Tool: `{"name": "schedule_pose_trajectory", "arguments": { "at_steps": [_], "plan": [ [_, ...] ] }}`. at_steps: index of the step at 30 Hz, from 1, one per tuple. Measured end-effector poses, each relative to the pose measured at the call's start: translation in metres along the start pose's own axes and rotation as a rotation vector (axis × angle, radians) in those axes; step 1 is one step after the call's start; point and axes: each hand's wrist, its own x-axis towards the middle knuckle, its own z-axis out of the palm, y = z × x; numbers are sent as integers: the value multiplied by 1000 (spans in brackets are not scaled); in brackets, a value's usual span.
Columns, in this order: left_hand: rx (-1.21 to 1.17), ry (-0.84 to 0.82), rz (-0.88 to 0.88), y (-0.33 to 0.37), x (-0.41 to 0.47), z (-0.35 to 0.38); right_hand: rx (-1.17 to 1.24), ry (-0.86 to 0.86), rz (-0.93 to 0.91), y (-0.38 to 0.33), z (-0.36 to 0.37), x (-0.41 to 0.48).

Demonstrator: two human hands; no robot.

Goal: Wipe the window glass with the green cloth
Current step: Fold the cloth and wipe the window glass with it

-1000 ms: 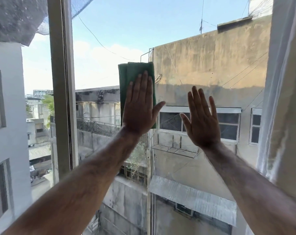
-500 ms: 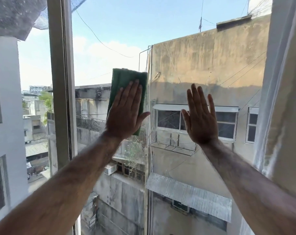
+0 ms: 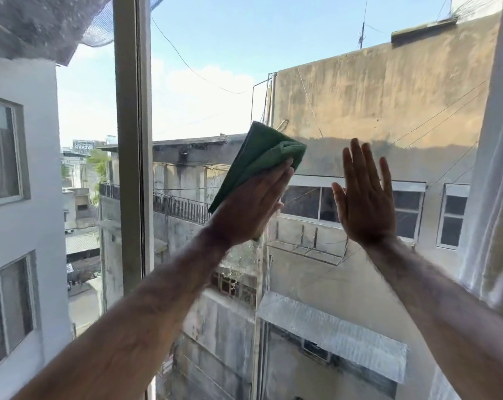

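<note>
The cloth [image 3: 257, 160] is pressed flat against the window glass [image 3: 215, 82] under the left hand [image 3: 251, 210], its upper part projecting up and to the left beyond the fingertips. The right hand [image 3: 365, 203] is laid on the glass just to the right, apart from the cloth. A vertical frame post [image 3: 133, 140] is found to the left of both hands, a curtain [image 3: 495, 183] at the right edge.

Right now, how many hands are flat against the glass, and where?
2. The left hand presses the green cloth on the glass near the middle; the right hand lies bare and open just to its right. None hidden.
</note>
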Motion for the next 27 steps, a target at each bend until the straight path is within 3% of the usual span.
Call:
{"name": "schedule_pose_trajectory", "arguments": {
  "at_steps": [6, 10, 12, 15, 21, 23, 25, 27],
  "plan": [
    [-16, 53, -330, -48, 8, -10, 0, 12, -6, 1, 1, 2],
    [-100, 161, -831, -11, -38, -4, -11, -10, 3, -1, 1, 0],
    [-84, 154, -978, 22, -60, 4, -15, -8, 10, -1, 0, 0],
    [-48, 146, -919, 56, -48, 14, -29, -4, 12, 0, 0, 1],
    [-18, 64, -227, 44, 21, 17, -33, -10, -2, 2, -1, -1],
    [-1, 67, -102, 21, 32, 12, -28, -7, -3, 3, -1, -1],
    [-14, 150, -261, -6, 28, 6, -26, -13, -2, 0, 0, -1],
    [-59, 251, -657, -29, 9, 1, -21, -16, 2, -3, 2, 0]
  ]
}}
